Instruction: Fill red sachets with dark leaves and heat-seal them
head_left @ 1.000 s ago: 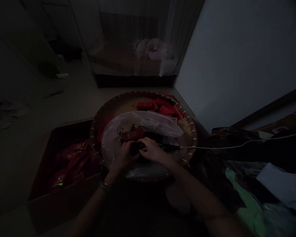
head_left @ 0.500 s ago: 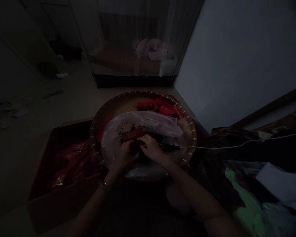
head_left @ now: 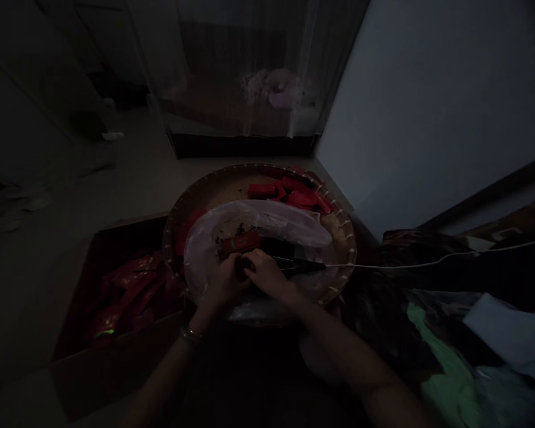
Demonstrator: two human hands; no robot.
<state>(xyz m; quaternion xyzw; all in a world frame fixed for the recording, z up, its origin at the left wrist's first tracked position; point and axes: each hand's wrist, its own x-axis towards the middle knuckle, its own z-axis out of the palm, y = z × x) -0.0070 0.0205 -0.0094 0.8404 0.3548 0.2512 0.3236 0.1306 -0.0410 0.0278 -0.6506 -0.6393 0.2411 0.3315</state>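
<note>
Left hand (head_left: 229,278) and right hand (head_left: 267,273): fingers curled, tips close together; contents, if any, too dark to tell. Red packet (head_left: 241,242): just beyond the hands, within the curve of a plastic bag (head_left: 200,241); dark crumbs (head_left: 241,229) beside it. Black tool (head_left: 310,266): right of the right hand, white cord (head_left: 405,267) running rightward. Round basket (head_left: 350,235): beneath these. Box (head_left: 74,303): left, holding red bags (head_left: 131,291).

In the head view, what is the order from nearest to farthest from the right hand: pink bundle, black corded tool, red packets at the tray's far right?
1. Black corded tool, right of the right hand.
2. Red packets, inside the tray, far right.
3. Pink bundle, beyond the tray, behind the curtain.
</note>
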